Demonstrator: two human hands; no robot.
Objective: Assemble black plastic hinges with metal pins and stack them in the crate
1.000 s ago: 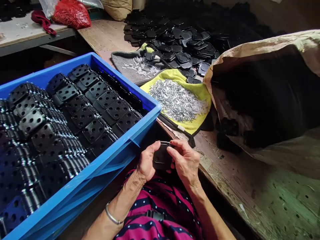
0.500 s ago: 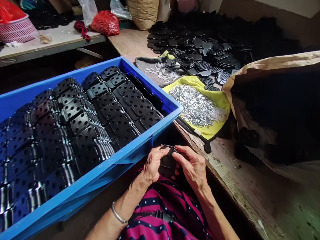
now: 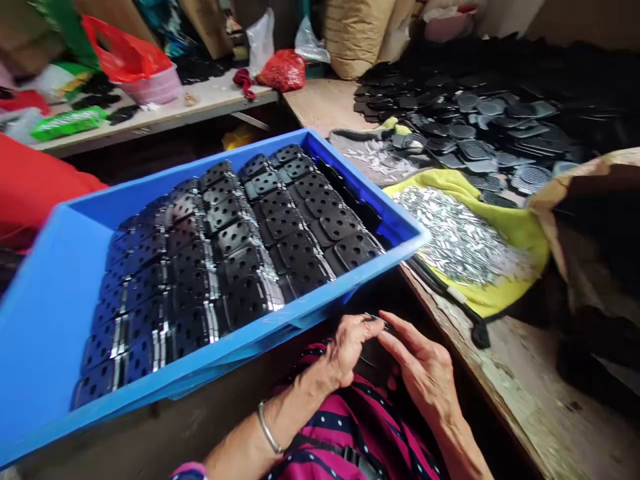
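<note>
Low in front of my lap, my left hand (image 3: 349, 348) grips a dark flat plastic piece (image 3: 371, 355), its thumb near the top edge. My right hand (image 3: 424, 363) has its thumb and forefinger at the same edge, on the other side of the piece. Something small and shiny shows at the fingertips, too blurred to make out. Left of my hands is a blue crate (image 3: 295, 321) holding rows of stacked black plates with holes (image 3: 245, 263). To the right, small metal pins (image 3: 453, 233) lie heaped on a yellow cloth (image 3: 505, 297).
A large pile of black plastic pieces (image 3: 480, 113) covers the back of the wooden bench (image 3: 320, 100). An open paper sack (image 3: 550, 200) stands at the right. On the left table (image 3: 200, 100) are a pink basket (image 3: 155, 87) and a red bag (image 3: 285, 70).
The view has swung left, so the crate, cloth and hands appear farther right and lower. Both hands stay together on the dark piece.
</note>
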